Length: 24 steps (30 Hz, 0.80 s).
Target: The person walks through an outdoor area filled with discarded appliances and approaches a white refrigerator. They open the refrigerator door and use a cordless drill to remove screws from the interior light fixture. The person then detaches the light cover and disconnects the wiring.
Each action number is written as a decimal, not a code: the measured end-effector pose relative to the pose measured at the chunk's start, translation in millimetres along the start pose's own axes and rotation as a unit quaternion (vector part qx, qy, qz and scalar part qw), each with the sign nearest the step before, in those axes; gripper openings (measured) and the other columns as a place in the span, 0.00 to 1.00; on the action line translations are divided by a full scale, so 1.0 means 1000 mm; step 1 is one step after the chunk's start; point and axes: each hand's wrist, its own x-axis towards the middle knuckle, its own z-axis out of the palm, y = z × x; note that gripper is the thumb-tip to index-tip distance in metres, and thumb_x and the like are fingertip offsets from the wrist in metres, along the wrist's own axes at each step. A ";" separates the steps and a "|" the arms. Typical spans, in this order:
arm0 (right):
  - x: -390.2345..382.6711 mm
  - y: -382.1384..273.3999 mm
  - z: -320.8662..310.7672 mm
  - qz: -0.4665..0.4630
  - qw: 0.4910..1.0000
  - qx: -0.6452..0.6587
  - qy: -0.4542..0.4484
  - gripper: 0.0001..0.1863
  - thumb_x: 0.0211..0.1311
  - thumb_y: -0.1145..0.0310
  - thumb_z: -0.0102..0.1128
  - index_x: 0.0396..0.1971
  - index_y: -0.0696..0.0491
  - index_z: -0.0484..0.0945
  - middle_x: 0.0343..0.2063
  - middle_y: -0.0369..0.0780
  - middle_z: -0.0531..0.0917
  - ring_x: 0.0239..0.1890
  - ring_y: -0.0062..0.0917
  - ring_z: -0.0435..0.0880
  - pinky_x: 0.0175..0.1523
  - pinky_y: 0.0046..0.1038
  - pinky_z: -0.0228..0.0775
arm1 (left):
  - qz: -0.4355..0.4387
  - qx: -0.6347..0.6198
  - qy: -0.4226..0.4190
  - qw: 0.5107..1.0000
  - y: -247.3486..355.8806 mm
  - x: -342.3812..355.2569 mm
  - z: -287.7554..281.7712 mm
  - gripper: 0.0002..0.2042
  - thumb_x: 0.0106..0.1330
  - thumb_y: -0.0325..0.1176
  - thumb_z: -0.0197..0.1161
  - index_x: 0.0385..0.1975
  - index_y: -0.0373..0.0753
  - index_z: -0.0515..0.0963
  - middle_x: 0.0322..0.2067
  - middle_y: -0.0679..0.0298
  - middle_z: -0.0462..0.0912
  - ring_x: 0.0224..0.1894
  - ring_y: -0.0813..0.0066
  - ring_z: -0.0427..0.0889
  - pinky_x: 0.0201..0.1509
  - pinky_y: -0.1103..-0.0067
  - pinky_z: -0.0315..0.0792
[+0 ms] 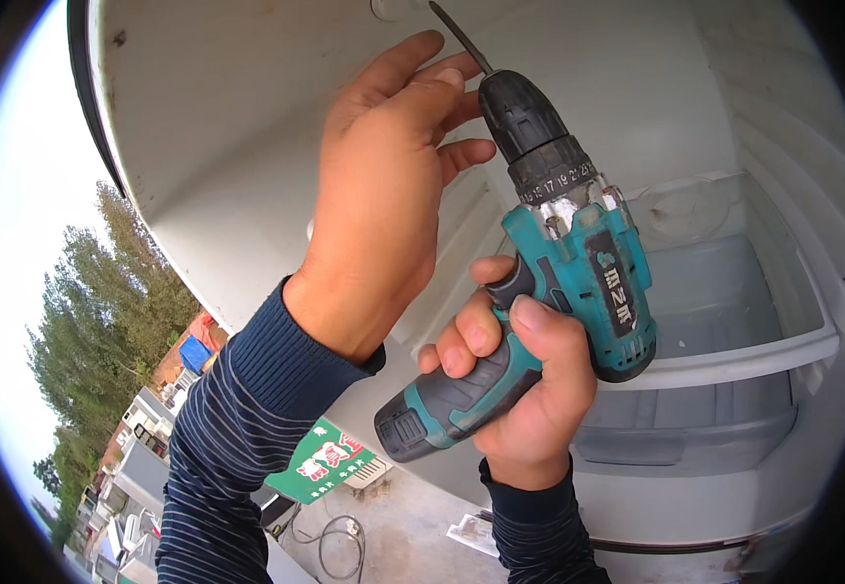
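One fisheye view looks from the person's head, close to the hands [379,165] and drill [573,255], into the fridge [637,88], catching trees [135,282] at left.

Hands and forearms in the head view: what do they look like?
The left hand and right hand are bare, with no gloves showing. The left sleeve is dark navy with thin pale stripes and a ribbed cuff; the right sleeve looks similar.
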 end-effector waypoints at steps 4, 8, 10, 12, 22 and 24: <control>0.007 0.004 -0.003 0.009 1.000 0.001 -0.009 0.24 0.62 0.55 0.55 0.51 0.56 0.73 0.23 0.34 0.74 0.27 0.24 0.76 0.43 0.38 0.73 | -0.022 0.038 -0.072 0.996 0.006 -0.004 -0.007 0.26 0.77 0.33 0.53 0.70 0.27 0.62 0.60 0.53 0.80 0.52 0.72 0.81 0.54 0.74 0.76; 0.013 0.010 -0.006 -0.002 1.000 0.015 -0.021 0.24 0.62 0.56 0.55 0.52 0.56 0.72 0.23 0.34 0.74 0.28 0.25 0.76 0.43 0.38 0.73 | -0.022 0.045 -0.111 0.992 0.006 0.001 -0.015 0.26 0.77 0.34 0.54 0.71 0.28 0.62 0.61 0.52 0.79 0.53 0.71 0.82 0.51 0.76 0.77; 0.016 0.012 -0.009 -0.001 0.998 0.042 -0.036 0.23 0.63 0.58 0.55 0.52 0.57 0.72 0.24 0.36 0.74 0.29 0.25 0.76 0.44 0.38 0.73 | -0.017 0.047 -0.121 0.991 0.004 0.004 -0.018 0.26 0.78 0.34 0.54 0.71 0.29 0.61 0.61 0.52 0.79 0.53 0.71 0.82 0.50 0.77 0.77; 0.019 0.013 -0.015 0.002 0.994 0.086 -0.061 0.22 0.64 0.62 0.57 0.53 0.60 0.71 0.26 0.38 0.75 0.30 0.27 0.77 0.44 0.36 0.73 | -0.013 0.047 -0.126 0.991 0.002 0.006 -0.019 0.27 0.78 0.34 0.54 0.72 0.28 0.61 0.61 0.53 0.79 0.53 0.71 0.82 0.50 0.78 0.78; 0.027 0.016 -0.016 -0.010 0.999 0.037 -0.024 0.23 0.62 0.55 0.55 0.51 0.55 0.73 0.24 0.34 0.74 0.28 0.24 0.75 0.43 0.37 0.73 | -0.026 0.055 -0.145 0.988 -0.010 0.015 -0.018 0.27 0.78 0.35 0.55 0.71 0.29 0.62 0.61 0.55 0.79 0.53 0.73 0.81 0.49 0.79 0.77; 0.031 0.016 -0.017 -0.017 0.999 0.044 -0.011 0.23 0.62 0.55 0.55 0.51 0.55 0.73 0.24 0.33 0.74 0.28 0.24 0.75 0.42 0.36 0.73 | -0.036 0.054 -0.161 0.985 -0.013 0.021 -0.015 0.26 0.78 0.35 0.54 0.71 0.30 0.62 0.60 0.56 0.79 0.52 0.74 0.81 0.50 0.79 0.76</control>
